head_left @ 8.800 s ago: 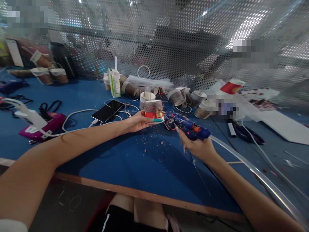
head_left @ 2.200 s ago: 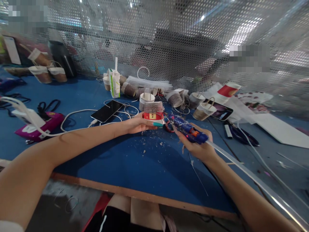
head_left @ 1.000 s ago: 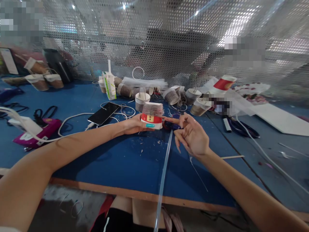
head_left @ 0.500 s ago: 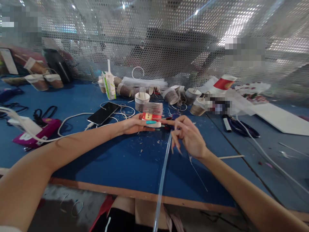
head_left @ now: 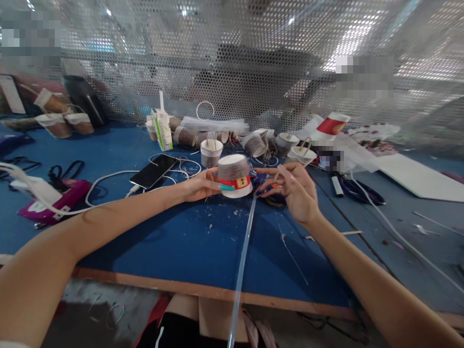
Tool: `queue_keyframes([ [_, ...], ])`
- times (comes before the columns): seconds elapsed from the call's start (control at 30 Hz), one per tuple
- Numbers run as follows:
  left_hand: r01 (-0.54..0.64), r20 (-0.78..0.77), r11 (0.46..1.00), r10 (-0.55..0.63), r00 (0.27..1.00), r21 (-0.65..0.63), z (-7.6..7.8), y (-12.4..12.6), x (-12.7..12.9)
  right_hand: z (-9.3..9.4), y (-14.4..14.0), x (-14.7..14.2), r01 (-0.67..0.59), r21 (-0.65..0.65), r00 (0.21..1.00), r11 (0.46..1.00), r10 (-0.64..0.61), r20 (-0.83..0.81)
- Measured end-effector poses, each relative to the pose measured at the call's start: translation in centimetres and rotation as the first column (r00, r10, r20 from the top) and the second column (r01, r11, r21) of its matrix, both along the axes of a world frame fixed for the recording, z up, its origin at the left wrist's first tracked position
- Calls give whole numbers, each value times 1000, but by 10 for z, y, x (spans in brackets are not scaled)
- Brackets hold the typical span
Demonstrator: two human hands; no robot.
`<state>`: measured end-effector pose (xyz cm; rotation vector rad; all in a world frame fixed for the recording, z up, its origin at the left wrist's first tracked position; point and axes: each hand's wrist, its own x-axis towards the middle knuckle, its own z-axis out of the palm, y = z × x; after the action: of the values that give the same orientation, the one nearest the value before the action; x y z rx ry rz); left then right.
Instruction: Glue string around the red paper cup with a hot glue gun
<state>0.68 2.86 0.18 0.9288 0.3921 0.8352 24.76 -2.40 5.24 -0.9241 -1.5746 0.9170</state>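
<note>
My left hand point(head_left: 203, 185) is closed around an upside-down paper cup point(head_left: 235, 191). Grey-brown cord is wound around the cup's upper part, below its white base, and a red printed band shows beneath. At the cup's right side is my right hand point(head_left: 294, 188), its fingers stretched out and apart. The index fingertip reaches the cup's side; whether it presses a thin cord there I cannot tell. Just below those fingertips ends a long translucent stick point(head_left: 242, 256), which runs down past the table's edge. Behind the right hand lies a dark blue object point(head_left: 267, 182) with an orange spot, partly hidden.
On the blue table point(head_left: 145, 246) lie a phone point(head_left: 154, 171) with white cables and a purple power strip point(head_left: 54, 200). Cord-wrapped cups, one upright cup point(head_left: 211, 151) among them, and a drink carton point(head_left: 163, 129) stand behind. A white board point(head_left: 420, 176) is at right.
The cup has been tilted and turned in my left hand, so its white base now shows. My right hand has shifted slightly right and up, with its lower fingers drawn up beside the stick's end.
</note>
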Motion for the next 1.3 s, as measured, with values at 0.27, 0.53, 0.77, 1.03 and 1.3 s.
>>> queue_keyframes([
  [0.27, -104, 44, 990, 109, 993, -98, -1, -2, 5, -13, -11, -14, -183, -81, 979, 980, 189, 76],
  [0.53, -245, 34, 954, 254, 967, -173, 0, 6, 8, -21, -21, -23, -320, -103, 886, 942, 336, 320],
  [0.77, -222, 9, 972, 224, 975, -71, 2, -1, 9, -19, -23, -29, -300, -50, 861, 953, 292, 417],
  [1.03, -184, -8, 975, 184, 983, -123, 5, -2, 4, -11, 6, 5, 387, 227, 818, 894, -446, 363],
  [1.3, -61, 17, 986, 64, 998, -154, -1, 5, 1, -12, 23, 38, 102, 482, 365, 870, -484, 796],
])
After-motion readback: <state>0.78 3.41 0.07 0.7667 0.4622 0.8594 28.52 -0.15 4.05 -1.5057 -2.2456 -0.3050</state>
